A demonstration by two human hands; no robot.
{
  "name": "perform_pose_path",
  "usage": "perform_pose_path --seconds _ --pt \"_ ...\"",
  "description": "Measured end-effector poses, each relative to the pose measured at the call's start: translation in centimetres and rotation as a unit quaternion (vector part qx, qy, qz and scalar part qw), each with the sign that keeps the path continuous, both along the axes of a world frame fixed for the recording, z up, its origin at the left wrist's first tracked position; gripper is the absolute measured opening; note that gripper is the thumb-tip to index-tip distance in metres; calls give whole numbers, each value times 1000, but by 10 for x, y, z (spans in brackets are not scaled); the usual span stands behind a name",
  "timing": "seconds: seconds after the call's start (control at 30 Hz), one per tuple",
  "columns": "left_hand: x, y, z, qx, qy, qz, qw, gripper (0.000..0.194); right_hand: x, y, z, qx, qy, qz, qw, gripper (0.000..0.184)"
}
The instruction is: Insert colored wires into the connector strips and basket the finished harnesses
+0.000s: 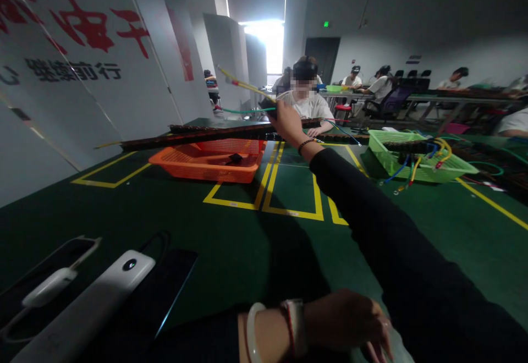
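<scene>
My right hand (286, 124), in a black sleeve, reaches out over the table. Its fingers are closed around a wire harness (268, 104) with a black part, and yellow and green wires stick out to the left. Just below it lie long dark braided cable bundles (198, 136), across the back of an orange basket (206, 171). A small black piece (234, 158) is inside that basket. Low in the view, near my body, my left hand (342, 319) wears a white bangle and a wristband. Its fingers curl downward by something pale, too dim to make out.
A green basket (429, 171) at the right holds cables with blue and yellow wires. Yellow tape outlines mark the green table (231, 231). A white power bank (94, 297) and a phone (173, 280) lie front left. A co-worker (305, 102) sits opposite; others sit farther back.
</scene>
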State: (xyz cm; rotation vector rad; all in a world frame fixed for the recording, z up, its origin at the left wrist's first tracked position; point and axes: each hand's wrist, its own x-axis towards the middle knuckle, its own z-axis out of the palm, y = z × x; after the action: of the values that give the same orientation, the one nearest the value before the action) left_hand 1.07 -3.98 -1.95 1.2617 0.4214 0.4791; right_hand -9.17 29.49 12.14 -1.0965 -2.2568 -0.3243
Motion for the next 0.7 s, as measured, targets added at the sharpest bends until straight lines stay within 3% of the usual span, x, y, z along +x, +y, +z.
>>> perform_pose_path --seconds 0.1,0.2,0.33,0.4,0.5,0.7 --pt "1 -2 -2 -18 -46 -4 999 52 43 5 45 19 105 7 994 36" --pt "1 -5 2 -32 -38 23 998 58 88 6 87 8 249 6 968 36" --pt "-7 -5 20 -11 -30 56 998 47 143 -14 121 -29 477 51 877 45" --pt "-11 -4 33 -6 -53 77 996 44 167 -39 124 -83 533 103 836 50" --pt "-13 -4 59 -63 -146 79 984 43 194 -91 113 -123 577 145 794 56" --pt "-19 -16 120 -263 -302 123 908 60 216 -182 69 -119 559 160 804 55"
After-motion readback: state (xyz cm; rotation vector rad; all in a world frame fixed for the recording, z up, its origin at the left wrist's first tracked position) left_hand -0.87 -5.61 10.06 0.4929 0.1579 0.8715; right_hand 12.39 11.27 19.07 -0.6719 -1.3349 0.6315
